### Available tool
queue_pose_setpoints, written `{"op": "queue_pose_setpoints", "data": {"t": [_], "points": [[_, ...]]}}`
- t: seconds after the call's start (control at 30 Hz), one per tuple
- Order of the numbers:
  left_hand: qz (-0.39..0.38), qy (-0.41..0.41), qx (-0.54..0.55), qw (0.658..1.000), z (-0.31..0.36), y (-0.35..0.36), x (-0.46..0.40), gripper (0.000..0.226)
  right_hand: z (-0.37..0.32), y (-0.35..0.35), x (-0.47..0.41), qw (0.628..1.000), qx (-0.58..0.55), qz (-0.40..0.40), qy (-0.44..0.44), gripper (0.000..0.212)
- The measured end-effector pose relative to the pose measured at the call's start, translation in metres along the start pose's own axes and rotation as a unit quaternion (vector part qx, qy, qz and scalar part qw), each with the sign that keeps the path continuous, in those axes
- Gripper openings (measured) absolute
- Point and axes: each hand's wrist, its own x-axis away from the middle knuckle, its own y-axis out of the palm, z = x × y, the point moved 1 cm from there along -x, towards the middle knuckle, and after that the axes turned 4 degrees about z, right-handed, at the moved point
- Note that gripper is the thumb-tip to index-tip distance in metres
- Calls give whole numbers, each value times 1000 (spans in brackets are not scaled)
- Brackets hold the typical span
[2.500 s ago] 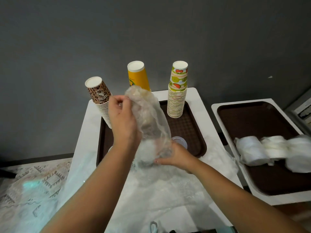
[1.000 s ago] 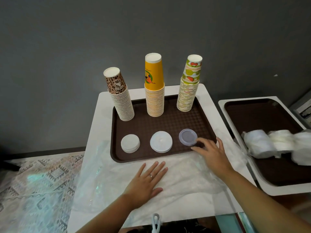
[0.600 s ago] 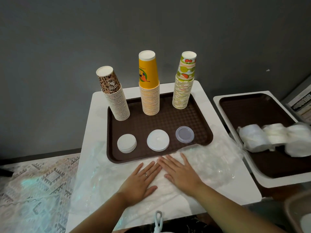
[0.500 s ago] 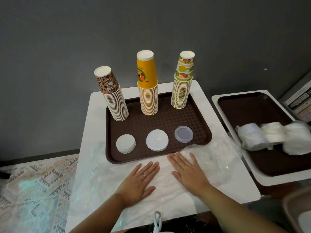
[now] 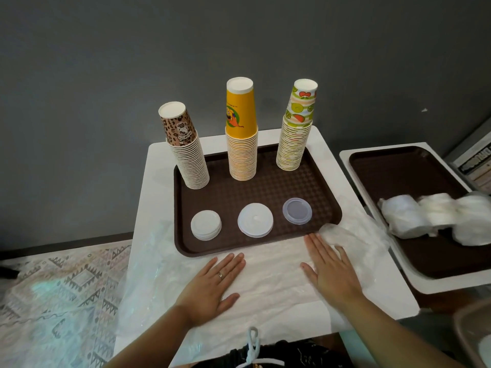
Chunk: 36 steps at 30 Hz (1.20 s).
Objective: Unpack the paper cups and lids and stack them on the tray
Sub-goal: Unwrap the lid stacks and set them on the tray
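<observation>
On the brown tray (image 5: 322, 181) in front of me the cups and lids already stand sorted: a leopard-print cup stack (image 5: 187, 152) at the back left, leaning a little to the left, a yellow cup stack (image 5: 241, 134) in the middle, and a fruit-print cup stack (image 5: 296, 128) at the back right, all upside down. In front of them lie three low piles of lids, a white lid pile (image 5: 206, 224) on the left, a wider white lid pile (image 5: 255, 220) in the middle, and a clear lid pile (image 5: 297, 210) on the right, each well apart from the next. Both my hands lie flat with fingers spread on the empty plastic wrapping (image 5: 265, 277) just in front of the tray, my left hand (image 5: 212, 285) near its front rim and my right hand (image 5: 330, 272) further right, holding nothing. The stacking looks done to me, so the job in hand is smoothing this wrapping; I should press it evenly outward and keep clear of the tray, because a nudge could topple the tall leaning stack. Everything sits on a white table (image 5: 148, 187). To the right, a second tray (image 5: 372, 166) holds wrapped white bundles (image 5: 435, 219), perhaps more to unpack.
</observation>
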Motion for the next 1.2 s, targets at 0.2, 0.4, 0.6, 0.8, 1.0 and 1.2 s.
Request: {"op": "queue_pose_setpoints", "data": {"t": [0.2,0.4,0.6,0.8,1.0,1.2], "points": [[-6,-10,6,1000,-9,1,9,64,6,-1,-4,998,7,17,52,68],[4,-6,1,1000,-13,0,14,65,16,7,-7,995,11,57,75,70],[16,6,0,1000,-13,0,15,66,25,6,-10,987,-12,9,163,54],[21,2,18,1000,-14,-2,14,64,27,2,-11,986,-16,-23,165,59],[142,-1,53,988,-2,-14,-12,57,23,-1,-13,985,-25,9,168,77],[214,23,135,967,39,-51,-83,26,28,-32,-26,951,-107,237,169,58]]}}
